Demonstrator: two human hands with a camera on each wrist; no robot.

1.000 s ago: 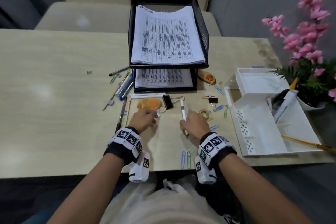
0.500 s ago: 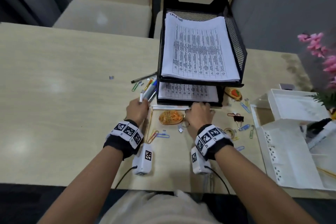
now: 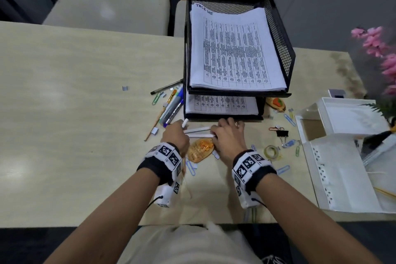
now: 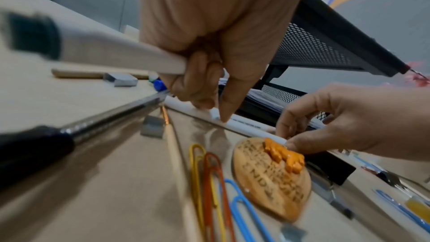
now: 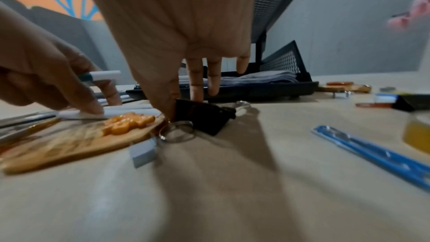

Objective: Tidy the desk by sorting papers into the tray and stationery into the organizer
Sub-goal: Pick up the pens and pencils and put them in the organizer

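Having moved up to the tray (image 3: 278, 34), left hand (image 3: 174, 133) is gripping a white pen (image 4: 121, 56); right hand (image 3: 227, 137) is pinching another pen (image 3: 200, 135) off the desk (image 3: 75, 135), gathering stationery.

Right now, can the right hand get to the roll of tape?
Probably yes. The tape roll lies on the bare desk just right of the right hand, with only paper clips around it. But that hand is busy pinching a white pen.

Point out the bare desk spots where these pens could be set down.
The desk is bare left of the marker cluster, bar one staple block. Another bare strip lies behind the white organizer, right of the paper tray. Crowded: around both hands.
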